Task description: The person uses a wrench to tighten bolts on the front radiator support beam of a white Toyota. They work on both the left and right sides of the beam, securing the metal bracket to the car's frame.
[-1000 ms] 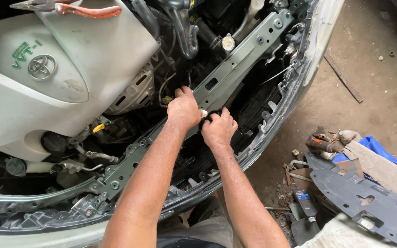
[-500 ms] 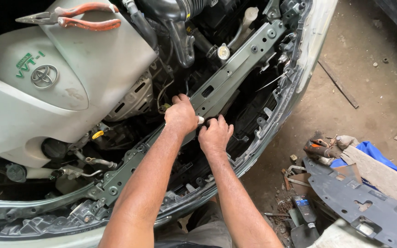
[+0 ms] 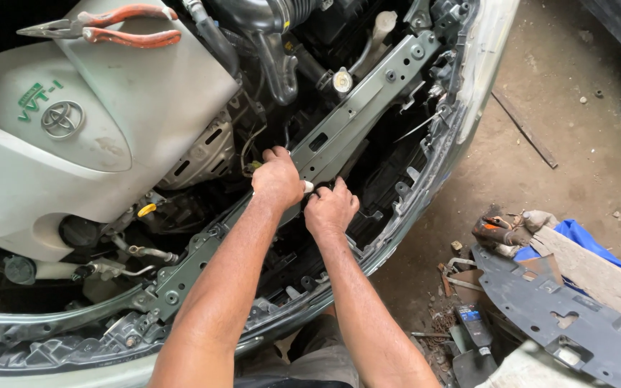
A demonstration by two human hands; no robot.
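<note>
I look down into a car's open engine bay. My left hand (image 3: pixel 278 179) is curled over the grey metal crossbar (image 3: pixel 368 100) that runs diagonally across the front, with a small white part showing under its fingers. Just right of it, my right hand (image 3: pixel 332 208) is closed low behind the same bar, its fingertips hidden in the dark gap. What either hand grips is partly hidden. A silver engine cover (image 3: pixel 73 144) lies to the left, with red-handled pliers (image 3: pixel 109 25) resting on top.
The stripped front bumper frame (image 3: pixel 425 172) curves around the bay. On the dirt floor at the right lie a grey plastic panel (image 3: pixel 569 316), a wooden plank (image 3: pixel 591 266), blue cloth (image 3: pixel 583 237), a metal rod (image 3: pixel 522 129) and scattered small parts.
The view has shifted slightly. Both hands stay together at the middle of the crossbar, with the right hand sunk a little lower behind it.
</note>
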